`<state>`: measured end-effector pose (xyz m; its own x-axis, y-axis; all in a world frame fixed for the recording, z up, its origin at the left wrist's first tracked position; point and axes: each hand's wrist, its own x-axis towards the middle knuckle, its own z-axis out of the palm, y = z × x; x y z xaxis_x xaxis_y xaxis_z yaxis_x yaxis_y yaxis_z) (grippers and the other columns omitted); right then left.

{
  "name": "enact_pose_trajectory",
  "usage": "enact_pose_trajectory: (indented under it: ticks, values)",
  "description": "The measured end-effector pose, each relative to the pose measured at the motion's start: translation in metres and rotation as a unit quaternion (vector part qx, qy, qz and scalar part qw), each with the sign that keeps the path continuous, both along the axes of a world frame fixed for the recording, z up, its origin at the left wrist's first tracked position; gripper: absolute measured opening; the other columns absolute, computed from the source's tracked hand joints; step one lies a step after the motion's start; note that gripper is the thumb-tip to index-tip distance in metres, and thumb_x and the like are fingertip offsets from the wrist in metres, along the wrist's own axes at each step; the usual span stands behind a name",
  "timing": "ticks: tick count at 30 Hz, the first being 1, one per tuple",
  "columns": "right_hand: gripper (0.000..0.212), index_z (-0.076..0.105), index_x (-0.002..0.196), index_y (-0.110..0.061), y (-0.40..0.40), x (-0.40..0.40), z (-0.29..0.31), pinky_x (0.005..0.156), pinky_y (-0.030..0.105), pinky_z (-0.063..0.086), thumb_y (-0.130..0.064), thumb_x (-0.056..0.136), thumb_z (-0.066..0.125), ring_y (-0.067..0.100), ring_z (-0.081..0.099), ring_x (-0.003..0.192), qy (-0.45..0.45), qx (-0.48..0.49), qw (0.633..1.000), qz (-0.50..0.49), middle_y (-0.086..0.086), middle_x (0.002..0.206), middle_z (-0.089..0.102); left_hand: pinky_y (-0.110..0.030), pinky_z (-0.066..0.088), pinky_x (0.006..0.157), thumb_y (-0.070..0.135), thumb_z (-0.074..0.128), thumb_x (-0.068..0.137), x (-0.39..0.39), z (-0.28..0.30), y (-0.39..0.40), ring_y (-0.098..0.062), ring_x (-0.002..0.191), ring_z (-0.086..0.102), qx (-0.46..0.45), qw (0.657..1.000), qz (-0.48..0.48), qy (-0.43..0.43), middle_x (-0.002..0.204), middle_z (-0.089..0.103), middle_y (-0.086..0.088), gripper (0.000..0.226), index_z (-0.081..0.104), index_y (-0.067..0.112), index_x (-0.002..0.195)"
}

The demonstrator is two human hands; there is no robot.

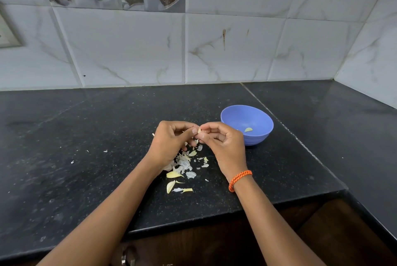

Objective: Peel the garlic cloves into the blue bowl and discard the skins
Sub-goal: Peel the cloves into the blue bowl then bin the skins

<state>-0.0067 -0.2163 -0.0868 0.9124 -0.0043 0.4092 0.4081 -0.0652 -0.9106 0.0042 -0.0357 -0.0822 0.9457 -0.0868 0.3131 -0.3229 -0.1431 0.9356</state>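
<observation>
Both hands meet over the black counter and pinch one garlic clove between them. Left hand has fingers curled, thumb and fingertips clamped on the clove's left side. Right hand, orange bracelet on its wrist, pinches the right side the same way. Clove is mostly hidden by fingertips; can't tell how much skin is on it.

Blue bowl sits just right of the pinch and a bit behind it, upright, one peeled clove lying inside. Loose skins scatter on the counter directly below and toward the person from the pinch, between the two wrists. A few yellowish pieces nearest the person look like whole cloves, but can't be sure they aren't thick skins.

Step in hand, as I judge it: stripping skin off the held clove. To do it well, one hand should hold the clove steady while the other hand's nail catches the papery edge at the tip and pulls along the length, rolling the clove to free the rest. Keep the pinch low over the skin pile so bits drop there, not into the bowl. Once bare, a short move right drops it in. Risk: the small slick clove slipping out. Skins not yet discarded.
</observation>
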Motion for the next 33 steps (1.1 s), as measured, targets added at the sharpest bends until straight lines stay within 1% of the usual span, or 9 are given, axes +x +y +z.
enact_pose_trajectory:
  ticks: [4, 9, 14, 17, 19, 22, 25, 28, 33]
  values:
    - [0.01, 0.081, 0.099, -0.008, 0.001, 0.0, 0.0, 0.073, 0.026, 0.063, -0.008, 0.09, 0.084, 0.019, 0.078, 0.079, -0.025, -0.012, 0.999, -0.039, 0.002, 0.088, 0.079, -0.031, 0.055, 0.056, 0.008, 0.069, 0.104, -0.001, -0.001, -0.002, -0.026, 0.077, 0.076, -0.012, 1.0, -0.02, 0.009, 0.094, 0.083, -0.011, 0.015, 0.083, 0.008, 0.11]
    - [0.015, 0.082, 0.104, -0.014, 0.005, 0.001, -0.003, 0.076, 0.026, 0.064, -0.012, 0.089, 0.085, 0.012, 0.077, 0.086, -0.048, -0.057, 0.996, -0.046, -0.004, 0.094, 0.079, -0.033, 0.056, 0.059, 0.004, 0.07, 0.102, -0.002, 0.0, -0.001, -0.027, 0.079, 0.077, -0.026, 1.0, -0.008, 0.004, 0.092, 0.082, -0.012, 0.015, 0.083, 0.007, 0.108]
    - [0.012, 0.081, 0.107, -0.011, 0.003, 0.004, -0.007, 0.077, 0.038, 0.067, -0.007, 0.099, 0.073, 0.017, 0.078, 0.089, -0.074, -0.074, 0.993, -0.054, -0.003, 0.097, 0.079, -0.034, 0.052, 0.059, 0.013, 0.07, 0.104, -0.001, 0.001, 0.0, -0.034, 0.076, 0.075, -0.039, 0.999, -0.011, 0.02, 0.092, 0.08, -0.018, 0.016, 0.082, 0.003, 0.101]
    - [0.015, 0.081, 0.108, -0.012, 0.004, 0.005, -0.008, 0.078, 0.043, 0.067, -0.005, 0.101, 0.068, 0.02, 0.078, 0.09, -0.068, -0.069, 0.994, -0.046, -0.002, 0.1, 0.079, -0.034, 0.052, 0.057, 0.018, 0.073, 0.102, -0.001, 0.002, 0.0, -0.03, 0.068, 0.073, -0.041, 0.999, 0.002, 0.024, 0.087, 0.076, -0.022, 0.02, 0.08, 0.0, 0.096]
    - [0.016, 0.081, 0.107, -0.012, 0.004, 0.005, -0.007, 0.079, 0.042, 0.066, -0.004, 0.101, 0.068, 0.02, 0.078, 0.091, -0.065, -0.069, 0.995, -0.041, -0.002, 0.101, 0.079, -0.034, 0.052, 0.057, 0.017, 0.076, 0.1, 0.0, 0.002, 0.001, -0.03, 0.067, 0.072, -0.048, 0.998, 0.005, 0.03, 0.085, 0.075, -0.023, 0.019, 0.079, -0.001, 0.096]
    - [0.016, 0.079, 0.106, -0.008, 0.003, 0.002, -0.005, 0.082, 0.034, 0.065, 0.002, 0.097, 0.07, 0.02, 0.078, 0.092, -0.053, -0.041, 0.997, -0.027, 0.0, 0.1, 0.079, -0.034, 0.052, 0.057, 0.012, 0.078, 0.098, 0.0, 0.003, 0.001, -0.031, 0.069, 0.072, -0.05, 0.998, 0.003, 0.034, 0.083, 0.077, -0.018, 0.014, 0.078, -0.001, 0.095]
    - [0.019, 0.077, 0.11, -0.008, 0.002, 0.002, -0.004, 0.086, 0.037, 0.065, 0.002, 0.095, 0.073, 0.023, 0.077, 0.095, -0.015, 0.019, 1.0, -0.01, 0.005, 0.101, 0.079, -0.033, 0.054, 0.058, 0.012, 0.079, 0.098, -0.001, 0.005, 0.001, -0.029, 0.071, 0.075, -0.027, 1.0, 0.004, 0.014, 0.083, 0.078, -0.014, 0.011, 0.078, 0.002, 0.094]
    - [0.017, 0.076, 0.115, -0.005, 0.002, 0.001, -0.001, 0.083, 0.034, 0.065, -0.004, 0.1, 0.071, 0.026, 0.079, 0.089, 0.015, 0.056, 0.998, 0.013, 0.012, 0.098, 0.079, -0.031, 0.057, 0.061, 0.015, 0.078, 0.099, -0.002, 0.005, 0.001, -0.026, 0.073, 0.078, 0.004, 1.0, 0.021, -0.023, 0.084, 0.078, -0.01, 0.008, 0.078, 0.008, 0.095]
    - [0.014, 0.077, 0.109, 0.0, 0.0, -0.001, 0.002, 0.079, 0.035, 0.065, -0.008, 0.102, 0.069, 0.031, 0.078, 0.084, 0.06, 0.091, 0.993, 0.045, 0.018, 0.092, 0.079, -0.023, 0.056, 0.065, 0.015, 0.078, 0.099, -0.002, 0.006, 0.0, -0.021, 0.074, 0.077, 0.066, 0.994, 0.033, -0.079, 0.086, 0.077, -0.001, 0.005, 0.077, 0.016, 0.094]
